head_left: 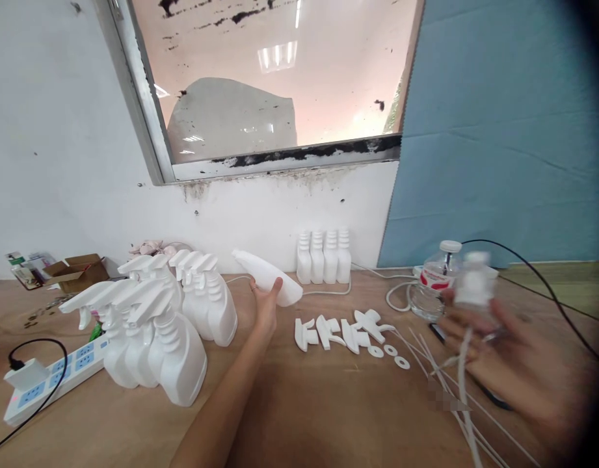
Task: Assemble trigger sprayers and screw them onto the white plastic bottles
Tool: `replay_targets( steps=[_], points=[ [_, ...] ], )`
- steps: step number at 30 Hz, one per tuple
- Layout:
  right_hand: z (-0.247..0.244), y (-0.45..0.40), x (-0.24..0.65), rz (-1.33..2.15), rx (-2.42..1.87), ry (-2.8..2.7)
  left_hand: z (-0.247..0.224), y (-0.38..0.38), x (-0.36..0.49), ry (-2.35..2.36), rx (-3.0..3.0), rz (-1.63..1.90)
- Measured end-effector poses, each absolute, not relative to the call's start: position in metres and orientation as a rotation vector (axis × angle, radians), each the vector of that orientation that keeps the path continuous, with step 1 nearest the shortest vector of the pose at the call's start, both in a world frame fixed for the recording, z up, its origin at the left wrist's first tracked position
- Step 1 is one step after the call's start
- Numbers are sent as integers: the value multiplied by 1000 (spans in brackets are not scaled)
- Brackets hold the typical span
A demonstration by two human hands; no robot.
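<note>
White spray bottle (270, 273), tilted: left hand (266, 305), fingers clasping; right hand (504, 357), fingers around blurred pump part (475, 286); apparent step, pairing; next calls for alignment.

power strip (82, 364), white charger (26, 376) plugged in | open cardboard box (75, 282) | window (338, 78) | blue sheet (494, 143)

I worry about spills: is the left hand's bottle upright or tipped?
Tipped: the bottle slants in the left hand, narrow end up-left.

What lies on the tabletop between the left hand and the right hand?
In the head view, white trigger heads, three flat rings and ends of thin tubes lie between left hand and right hand.
</note>
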State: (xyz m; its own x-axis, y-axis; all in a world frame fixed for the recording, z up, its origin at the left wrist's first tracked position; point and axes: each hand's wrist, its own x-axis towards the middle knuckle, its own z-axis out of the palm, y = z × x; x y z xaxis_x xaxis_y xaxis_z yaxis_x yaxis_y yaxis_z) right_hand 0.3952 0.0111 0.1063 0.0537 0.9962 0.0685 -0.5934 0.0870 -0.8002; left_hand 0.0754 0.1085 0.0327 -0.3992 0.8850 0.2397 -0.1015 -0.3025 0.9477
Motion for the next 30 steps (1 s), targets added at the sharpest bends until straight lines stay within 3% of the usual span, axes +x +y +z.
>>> replay_targets(
  steps=[5,10,22,30],
  points=[
    [39,8,357,1864,-644,-448,28,157,72,1626,1138,1902],
    [4,7,351,2085,-597,-415,27,195,75,1809,1383,1821],
    [2,-1,337,2125,-673,-594,11,224,112,2097,1526,1516],
    [-2,0,341,2139,-654,-573,2,226,116,1908,1635,1439]
  ],
)
